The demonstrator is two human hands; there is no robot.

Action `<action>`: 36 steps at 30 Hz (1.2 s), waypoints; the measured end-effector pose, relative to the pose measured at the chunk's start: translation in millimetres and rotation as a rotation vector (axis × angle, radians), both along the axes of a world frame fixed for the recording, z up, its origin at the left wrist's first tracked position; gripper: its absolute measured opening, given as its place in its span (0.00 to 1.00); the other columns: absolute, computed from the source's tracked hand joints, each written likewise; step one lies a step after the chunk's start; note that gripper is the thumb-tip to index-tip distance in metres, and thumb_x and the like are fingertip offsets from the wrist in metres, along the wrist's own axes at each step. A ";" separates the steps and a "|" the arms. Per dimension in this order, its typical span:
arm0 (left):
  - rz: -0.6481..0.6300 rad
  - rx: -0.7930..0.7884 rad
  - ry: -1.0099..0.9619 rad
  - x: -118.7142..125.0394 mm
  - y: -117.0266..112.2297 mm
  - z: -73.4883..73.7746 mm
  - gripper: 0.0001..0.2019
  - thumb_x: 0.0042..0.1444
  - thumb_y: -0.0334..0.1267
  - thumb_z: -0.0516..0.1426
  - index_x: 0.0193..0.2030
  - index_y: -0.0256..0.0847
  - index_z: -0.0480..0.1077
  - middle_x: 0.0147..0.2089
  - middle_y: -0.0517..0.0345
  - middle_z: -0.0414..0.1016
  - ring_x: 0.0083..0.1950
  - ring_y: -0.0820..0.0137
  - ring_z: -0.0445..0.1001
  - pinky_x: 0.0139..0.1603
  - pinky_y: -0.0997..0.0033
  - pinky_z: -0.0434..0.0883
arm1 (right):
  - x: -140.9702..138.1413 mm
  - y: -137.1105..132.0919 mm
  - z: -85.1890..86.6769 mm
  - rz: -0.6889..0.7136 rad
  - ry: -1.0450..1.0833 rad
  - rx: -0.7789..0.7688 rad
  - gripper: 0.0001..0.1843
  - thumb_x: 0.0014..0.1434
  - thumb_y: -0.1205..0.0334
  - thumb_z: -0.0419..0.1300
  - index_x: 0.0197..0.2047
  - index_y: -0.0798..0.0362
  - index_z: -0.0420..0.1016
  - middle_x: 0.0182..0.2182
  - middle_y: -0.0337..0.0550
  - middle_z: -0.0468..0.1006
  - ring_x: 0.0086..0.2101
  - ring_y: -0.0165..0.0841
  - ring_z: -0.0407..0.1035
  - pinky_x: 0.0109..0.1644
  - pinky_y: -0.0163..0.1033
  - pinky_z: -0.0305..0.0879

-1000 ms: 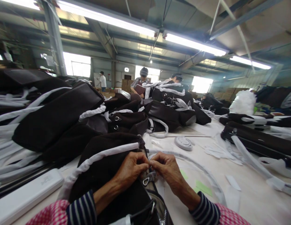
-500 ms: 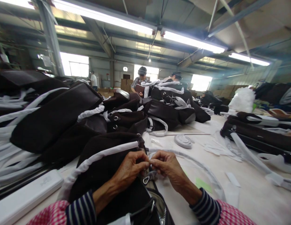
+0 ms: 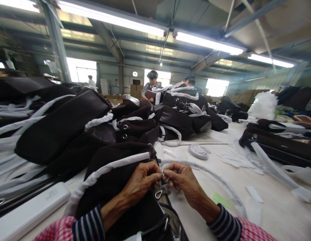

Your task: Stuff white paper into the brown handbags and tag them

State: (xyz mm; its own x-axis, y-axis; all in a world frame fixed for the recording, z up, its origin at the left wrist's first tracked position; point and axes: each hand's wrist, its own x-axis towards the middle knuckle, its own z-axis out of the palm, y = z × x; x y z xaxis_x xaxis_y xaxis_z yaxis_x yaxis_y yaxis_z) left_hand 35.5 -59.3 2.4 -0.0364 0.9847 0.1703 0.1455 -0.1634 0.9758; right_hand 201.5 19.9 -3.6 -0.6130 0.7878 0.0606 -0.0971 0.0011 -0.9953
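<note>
In front of me lies a black bag (image 3: 105, 180) with a white-wrapped handle (image 3: 107, 167) along its upper side. Above its right edge my left hand (image 3: 147, 175) is closed in a pinch, thumb against forefinger. My right hand (image 3: 179, 175) pinches too, its fingertips close beside those of the left. Whatever they grip is too small and hidden to make out. Just below the fingertips a silver clip (image 3: 159, 194) hangs by the bag's edge. A white-wrapped strap (image 3: 215, 177) curves over the table from behind my right hand. Part of a zipper (image 3: 180, 231) shows at the bottom.
Several black bags (image 3: 62, 124) are heaped to the left and ahead. A long white box (image 3: 32, 211) lies at left. Coiled white strip (image 3: 198, 151), paper scraps (image 3: 239, 160) and a green slip (image 3: 222, 199) rest on the table. Another bag (image 3: 278, 144) lies right. Co-workers (image 3: 151, 88) are beyond the heap.
The view has shifted slightly, so most things appear a little further right. My hands stay pinched together, with a slightly wider gap between the fingertips. A distant person in white has moved left.
</note>
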 end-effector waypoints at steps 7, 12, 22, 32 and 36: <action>-0.030 -0.013 0.012 -0.5 -1.2 -1.2 0.15 0.55 0.47 0.61 0.31 0.35 0.69 0.27 0.61 0.66 0.28 0.73 0.63 0.30 0.74 0.60 | 0.7 -0.3 -6.0 0.014 0.029 0.100 0.16 0.52 0.52 0.73 0.29 0.57 0.77 0.20 0.37 0.74 0.19 0.24 0.61 0.22 0.30 0.53; -0.064 -0.026 0.016 -0.2 -2.1 0.7 0.17 0.55 0.49 0.61 0.31 0.35 0.68 0.27 0.62 0.65 0.28 0.74 0.61 0.29 0.74 0.59 | 2.9 -0.4 -8.2 -0.004 -0.005 0.233 0.13 0.54 0.56 0.71 0.29 0.57 0.77 0.22 0.37 0.74 0.22 0.26 0.64 0.27 0.32 0.61; -0.064 -0.018 0.002 -1.4 -1.8 -2.5 0.18 0.55 0.50 0.62 0.32 0.35 0.69 0.28 0.60 0.67 0.28 0.73 0.64 0.29 0.74 0.60 | 5.0 0.3 -8.1 0.073 0.032 0.097 0.16 0.54 0.52 0.72 0.31 0.57 0.77 0.24 0.39 0.76 0.21 0.24 0.61 0.25 0.31 0.55; -0.055 -0.018 -0.015 -2.3 -3.6 -2.7 0.16 0.54 0.48 0.62 0.30 0.36 0.68 0.26 0.61 0.66 0.27 0.74 0.61 0.28 0.74 0.60 | 2.4 -1.2 -10.6 0.095 0.056 0.065 0.17 0.52 0.53 0.74 0.29 0.57 0.76 0.21 0.38 0.76 0.20 0.24 0.61 0.24 0.30 0.54; -0.079 -0.032 -0.028 -1.2 -2.6 -4.9 0.16 0.53 0.48 0.63 0.31 0.35 0.70 0.27 0.60 0.69 0.27 0.74 0.63 0.28 0.74 0.61 | 1.3 -1.7 -11.0 0.083 0.074 0.057 0.17 0.52 0.53 0.74 0.28 0.57 0.76 0.21 0.37 0.75 0.20 0.24 0.61 0.24 0.31 0.55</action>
